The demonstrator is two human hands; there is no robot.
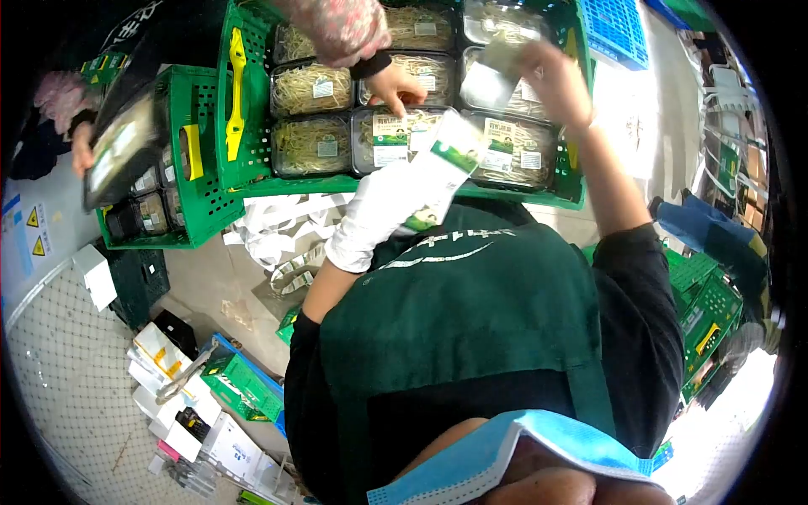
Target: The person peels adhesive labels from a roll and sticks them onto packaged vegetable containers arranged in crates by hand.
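My left hand [370, 212], in a white glove, is closed on a stack of green-and-white printed labels [446, 172] in front of the crate. My bare right hand [551, 80] is blurred by motion over the crate's right side. Its fingers pinch a blurred pale label [492, 80]. Below them, clear-lidded trays of sprouts [311, 91] sit in rows in the green crate [252, 181]. The front middle tray [362, 143] and the front right tray [528, 151] carry green-and-white labels; others show only small white stickers.
A co-worker's hand [396, 87] touches the front middle tray; their other hand [82, 150] holds a blurred tray [126, 151] over a second green crate [206, 101] at left. A blue crate [614, 32] stands at far right. White bags [269, 227] lie below the crate.
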